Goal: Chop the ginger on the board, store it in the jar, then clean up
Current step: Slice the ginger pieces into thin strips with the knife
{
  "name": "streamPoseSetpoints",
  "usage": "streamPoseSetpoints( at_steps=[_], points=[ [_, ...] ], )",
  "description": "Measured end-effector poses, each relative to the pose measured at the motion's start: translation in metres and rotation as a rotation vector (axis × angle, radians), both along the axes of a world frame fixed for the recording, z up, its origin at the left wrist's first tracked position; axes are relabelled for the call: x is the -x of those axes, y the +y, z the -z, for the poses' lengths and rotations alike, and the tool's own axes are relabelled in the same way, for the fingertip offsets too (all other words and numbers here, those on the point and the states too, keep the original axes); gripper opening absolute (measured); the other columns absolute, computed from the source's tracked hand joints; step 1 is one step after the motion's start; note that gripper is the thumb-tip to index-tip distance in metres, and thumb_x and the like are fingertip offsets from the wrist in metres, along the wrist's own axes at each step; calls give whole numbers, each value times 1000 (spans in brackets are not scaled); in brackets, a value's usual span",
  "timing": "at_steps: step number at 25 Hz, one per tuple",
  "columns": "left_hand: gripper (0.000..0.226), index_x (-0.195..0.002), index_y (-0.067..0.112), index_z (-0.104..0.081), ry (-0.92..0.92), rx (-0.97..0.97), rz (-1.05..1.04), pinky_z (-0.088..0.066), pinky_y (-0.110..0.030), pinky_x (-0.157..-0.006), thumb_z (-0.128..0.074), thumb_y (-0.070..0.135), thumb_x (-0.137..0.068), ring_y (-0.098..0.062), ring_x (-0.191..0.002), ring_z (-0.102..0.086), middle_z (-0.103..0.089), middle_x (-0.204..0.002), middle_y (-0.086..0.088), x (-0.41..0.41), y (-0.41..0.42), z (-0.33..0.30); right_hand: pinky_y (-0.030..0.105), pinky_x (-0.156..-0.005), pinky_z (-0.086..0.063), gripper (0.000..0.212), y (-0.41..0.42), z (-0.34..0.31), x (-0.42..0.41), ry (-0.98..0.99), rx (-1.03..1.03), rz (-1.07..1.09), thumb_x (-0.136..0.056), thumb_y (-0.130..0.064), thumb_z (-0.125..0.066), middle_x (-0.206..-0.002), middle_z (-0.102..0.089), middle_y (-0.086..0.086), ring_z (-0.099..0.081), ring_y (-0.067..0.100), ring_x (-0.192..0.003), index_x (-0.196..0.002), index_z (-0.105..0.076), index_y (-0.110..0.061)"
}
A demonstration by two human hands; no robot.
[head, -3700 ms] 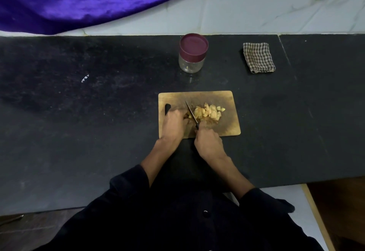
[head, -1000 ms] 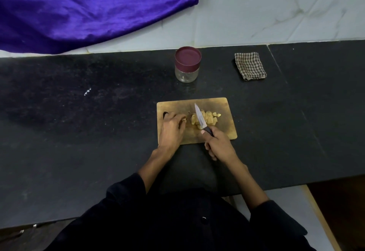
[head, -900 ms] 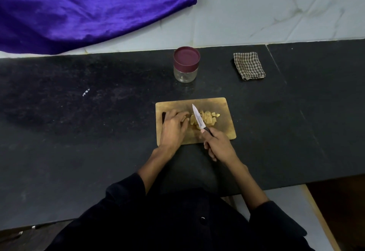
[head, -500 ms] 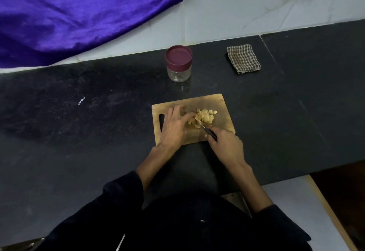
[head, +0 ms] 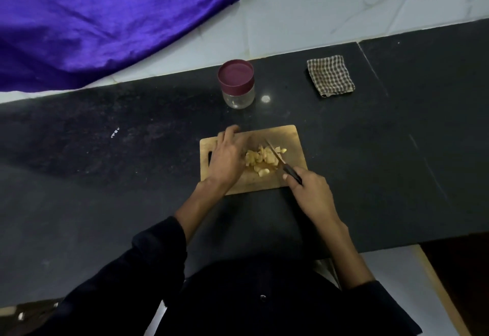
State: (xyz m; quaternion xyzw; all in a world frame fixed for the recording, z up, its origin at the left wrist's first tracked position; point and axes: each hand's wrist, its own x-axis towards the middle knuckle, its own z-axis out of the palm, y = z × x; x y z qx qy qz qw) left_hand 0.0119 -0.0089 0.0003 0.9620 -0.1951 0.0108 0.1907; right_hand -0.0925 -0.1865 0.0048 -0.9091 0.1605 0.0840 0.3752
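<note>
A small wooden chopping board [head: 289, 137] lies on the black counter, with a pile of pale yellow ginger pieces [head: 260, 159] in its middle. My right hand [head: 311, 193] grips a dark-handled knife [head: 280, 162], its blade lying low against the right side of the pile. My left hand [head: 227, 158] rests flat on the board's left part, fingers spread and reaching over the far edge, touching the pile's left side. A clear glass jar [head: 237, 84] with a maroon lid on stands beyond the board.
A folded checked cloth [head: 330, 75] lies at the back right of the black counter [head: 105, 177]. A purple fabric [head: 100, 21] hangs over the white tiled wall at the back left. The counter's front edge runs just below my forearms.
The knife blade, raised a second ago, has come down flat beside the ginger. My left hand opened and slid farther across the board. The view has shifted a little.
</note>
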Motion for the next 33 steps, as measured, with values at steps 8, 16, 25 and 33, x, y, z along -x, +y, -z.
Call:
streamPoseSetpoints(
  at_steps=[8,16,25,33],
  points=[
    [49,-135,12,-50,107,13,98,-35,-39,-111,-50,0,-87,-24,-130,-40,-45,-139,-8,76,-21,18,41,-89,-49,42,-30,13,1,49,33,-42,-104,-16,-41,-122,-63,14,-61,33,-109,-145,-41,-14],
    [37,-128,8,-57,14,-100,208,-36,-39,-106,-51,17,-93,-26,-127,-48,-56,-134,-10,92,-26,41,45,-78,-56,43,-6,15,3,112,203,-193,-104,-24,-42,-101,-69,14,-69,32,-83,-146,-31,-20],
    [38,-133,8,-53,23,-67,226,-26,-38,-112,-48,19,-97,-26,-134,-42,-49,-142,-10,82,6,47,43,-74,-58,48,26,11,-2,119,204,-205,-103,-23,-44,-91,-70,10,-69,29,-73,-148,-29,-18],
    [43,-143,10,-41,19,7,156,1,-24,-113,-39,15,-100,-19,-143,-24,-34,-153,-6,75,33,45,42,-66,-59,52,54,6,-17,130,179,-274,-104,-24,-45,-90,-70,8,-67,23,-65,-152,-27,-21]
  ],
)
